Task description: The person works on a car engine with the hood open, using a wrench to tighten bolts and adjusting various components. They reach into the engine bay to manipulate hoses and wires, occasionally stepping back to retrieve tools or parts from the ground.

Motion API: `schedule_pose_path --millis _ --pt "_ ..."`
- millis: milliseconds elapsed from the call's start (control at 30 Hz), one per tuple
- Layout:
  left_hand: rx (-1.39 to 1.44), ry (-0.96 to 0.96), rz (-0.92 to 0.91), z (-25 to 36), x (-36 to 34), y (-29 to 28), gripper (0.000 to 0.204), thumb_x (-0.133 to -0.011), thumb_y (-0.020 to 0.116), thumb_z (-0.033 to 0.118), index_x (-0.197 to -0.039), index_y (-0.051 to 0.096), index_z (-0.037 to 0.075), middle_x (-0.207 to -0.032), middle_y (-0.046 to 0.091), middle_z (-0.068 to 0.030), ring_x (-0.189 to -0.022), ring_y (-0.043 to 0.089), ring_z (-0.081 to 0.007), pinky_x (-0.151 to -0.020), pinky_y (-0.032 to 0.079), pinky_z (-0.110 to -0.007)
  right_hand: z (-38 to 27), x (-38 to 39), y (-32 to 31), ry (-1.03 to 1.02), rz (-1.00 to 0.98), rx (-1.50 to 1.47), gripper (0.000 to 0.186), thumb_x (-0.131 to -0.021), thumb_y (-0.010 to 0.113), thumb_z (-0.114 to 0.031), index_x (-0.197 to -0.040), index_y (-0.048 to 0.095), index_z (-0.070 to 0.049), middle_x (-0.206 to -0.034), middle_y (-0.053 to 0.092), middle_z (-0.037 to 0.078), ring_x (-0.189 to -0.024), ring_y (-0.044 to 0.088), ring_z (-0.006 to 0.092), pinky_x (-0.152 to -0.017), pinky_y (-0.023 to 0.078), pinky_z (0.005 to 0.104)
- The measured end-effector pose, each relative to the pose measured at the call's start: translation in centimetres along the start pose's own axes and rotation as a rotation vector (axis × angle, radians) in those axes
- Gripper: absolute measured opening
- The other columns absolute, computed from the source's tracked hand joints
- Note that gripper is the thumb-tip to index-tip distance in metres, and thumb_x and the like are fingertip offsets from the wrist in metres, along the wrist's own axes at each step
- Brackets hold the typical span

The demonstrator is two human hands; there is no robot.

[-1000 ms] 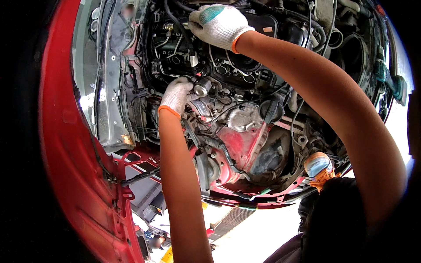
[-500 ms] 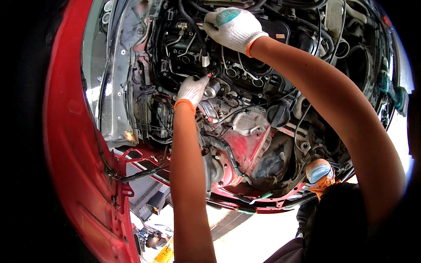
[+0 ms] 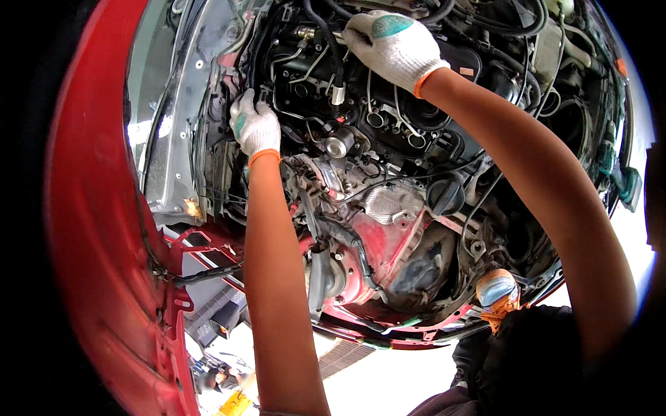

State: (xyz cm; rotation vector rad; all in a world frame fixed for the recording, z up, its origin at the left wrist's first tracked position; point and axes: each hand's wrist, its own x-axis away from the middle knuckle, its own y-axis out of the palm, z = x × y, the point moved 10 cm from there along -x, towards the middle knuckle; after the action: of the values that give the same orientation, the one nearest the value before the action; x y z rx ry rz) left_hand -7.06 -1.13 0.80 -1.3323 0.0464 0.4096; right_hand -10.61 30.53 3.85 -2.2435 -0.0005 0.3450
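My left hand (image 3: 254, 126), in a white glove with a green patch, is open with fingers extended beside the dark edge of the engine bay, left of a silver cylindrical part (image 3: 338, 145). My right hand (image 3: 392, 48), gloved alike, has its fingers curled at the upper engine, by a metal fitting (image 3: 305, 32) and a black corrugated hose (image 3: 331, 59); what it grips is hidden. Below the hands lie a silver heat shield (image 3: 392, 201) and red body metal (image 3: 368, 243).
A red fender (image 3: 90, 208) borders the left. Black hoses (image 3: 527, 24) run across the upper right. An orange and blue shoe (image 3: 497, 298) rests at the lower right by the front edge. A blurred person (image 3: 225, 381) is in the background below, near a yellow object (image 3: 234, 402).
My left hand has left the silver cylindrical part and moved up and left, opening its fingers. My right hand stays at the upper engine. The whole view has shifted slightly.
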Motion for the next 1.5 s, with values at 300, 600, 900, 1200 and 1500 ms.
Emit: schedule_pose_path --millis 300,600,900,1200,1500 --pt "0.001 0.154 0.197 0.3 1.4 -0.8 0.027 -0.092 0.066 0.020 -0.118 0.072 0.013 -0.115 0.068 -0.0140 -0.105 0.065 -0.0364 -0.094 0.052 -0.047 -1.5 0.2 -3.1 -0.098 0.231 -0.266 0.023 -0.096 0.057 -0.022 -0.095 0.069 -0.003 -0.090 0.070 0.023 -0.089 0.068 0.0429 -0.080 0.054 0.0487" --pt "0.124 0.172 0.140 -0.3 0.5 0.2 0.025 -0.092 0.066 0.020 -0.115 0.073 0.011 -0.116 0.071 -0.0127 -0.111 0.065 -0.0348 -0.099 0.051 -0.045 1.0 -0.9 -2.5 0.067 0.281 -0.313 0.026 -0.095 0.049 -0.015 -0.103 0.071 -0.002 -0.090 0.071 0.022 -0.089 0.070 0.0392 -0.082 0.054 0.0430" --pt "0.152 -0.058 0.002 1.4 0.5 1.2 0.031 -0.096 0.065 0.028 -0.121 0.073 0.012 -0.121 0.074 -0.0130 -0.111 0.070 -0.0352 -0.098 0.053 -0.043 -3.7 -3.7 -0.8 0.190 -0.277 -1.272 0.033 -0.102 0.061 -0.011 -0.132 0.060 0.003 -0.115 0.070 0.011 -0.093 0.071 0.0175 -0.083 0.060 0.0293" --pt "0.166 0.026 0.089 0.7 0.9 0.7 0.026 -0.094 0.067 0.024 -0.115 0.078 0.012 -0.121 0.075 -0.0093 -0.113 0.070 -0.0293 -0.102 0.053 -0.038 -15.5 -4.7 4.6 -1.190 -0.171 0.049 0.025 -0.103 0.062 -0.019 -0.098 0.071 0.003 -0.094 0.072 0.010 -0.085 0.071 0.0175 -0.076 0.060 0.0314" --pt "0.151 0.066 0.140 -2.2 1.4 0.0 0.022 -0.093 0.070 0.020 -0.111 0.080 0.012 -0.118 0.076 -0.0084 -0.112 0.071 -0.0263 -0.101 0.053 -0.033 -15.3 -8.4 11.8 -0.270 -0.644 -0.197 0.030 -0.101 0.059 -0.029 -0.097 0.076 -0.005 -0.082 0.072 0.010 -0.072 0.068 0.0198 -0.070 0.054 0.0397"
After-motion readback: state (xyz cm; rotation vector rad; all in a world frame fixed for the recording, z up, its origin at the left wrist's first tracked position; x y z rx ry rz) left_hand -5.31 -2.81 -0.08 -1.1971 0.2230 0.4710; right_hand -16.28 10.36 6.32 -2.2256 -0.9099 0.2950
